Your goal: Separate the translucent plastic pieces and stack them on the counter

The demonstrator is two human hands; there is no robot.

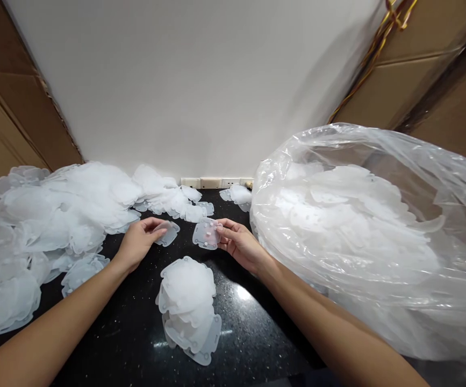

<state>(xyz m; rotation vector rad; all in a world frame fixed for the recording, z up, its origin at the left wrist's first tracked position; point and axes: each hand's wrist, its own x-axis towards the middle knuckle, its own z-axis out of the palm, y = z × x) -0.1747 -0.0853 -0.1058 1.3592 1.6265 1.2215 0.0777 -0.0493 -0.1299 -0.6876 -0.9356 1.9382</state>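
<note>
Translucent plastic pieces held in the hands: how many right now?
2: one translucent piece in the left hand, a second piece in the right hand. Any stacked flush behind either could be hidden.

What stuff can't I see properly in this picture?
All in the head view:
The bag: its right side is cut off by the picture's edge.
The big left pile: its top hides how many lie underneath.
Right hand: some fingertips are hidden behind the plastic piece it holds.
Left hand: its fingers cover part of its piece.
Sockets: their holes are too small to count.
</note>
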